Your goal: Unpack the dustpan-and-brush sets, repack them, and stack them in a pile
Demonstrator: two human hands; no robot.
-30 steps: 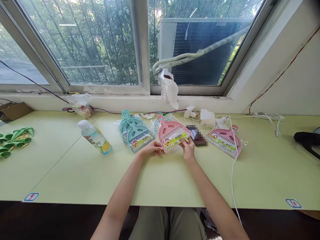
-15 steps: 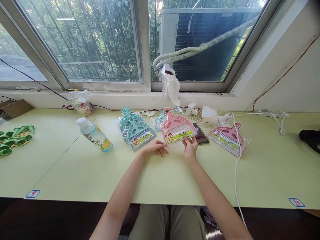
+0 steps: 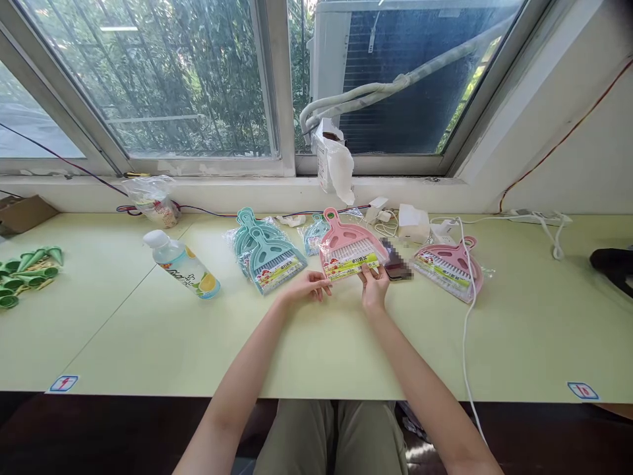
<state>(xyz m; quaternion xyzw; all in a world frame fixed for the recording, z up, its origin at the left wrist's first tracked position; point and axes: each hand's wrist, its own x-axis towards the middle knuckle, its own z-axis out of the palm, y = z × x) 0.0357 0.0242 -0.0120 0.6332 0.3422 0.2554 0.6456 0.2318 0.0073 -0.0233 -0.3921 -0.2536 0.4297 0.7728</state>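
Note:
A pink dustpan and brush set point(image 3: 349, 247) in clear wrapping, with a yellow label, is tilted up near the middle of the table. My right hand point(image 3: 374, 285) grips its lower right edge between thumb and fingers. At its lower left corner, my left hand point(image 3: 311, 286) pinches the wrapping. Wrapped teal sets point(image 3: 271, 254) lie in an overlapping pile just left of my hands, and another teal set point(image 3: 315, 234) is partly hidden behind the pink one. Further right lies a wrapped pink set point(image 3: 450, 269) with a white cable across it.
A drink bottle point(image 3: 182, 265) lies left of the teal pile, and green cone-shaped items point(image 3: 30, 270) are at the far left. A dark blurred object point(image 3: 397, 262) sits right of the held set. White cable point(image 3: 465, 336) hangs over the front edge. Chargers and a box point(image 3: 414, 223) stand behind.
My left fingers have closed on the lower left corner of the pink set. The view has shifted slightly; my right hand keeps its grip.

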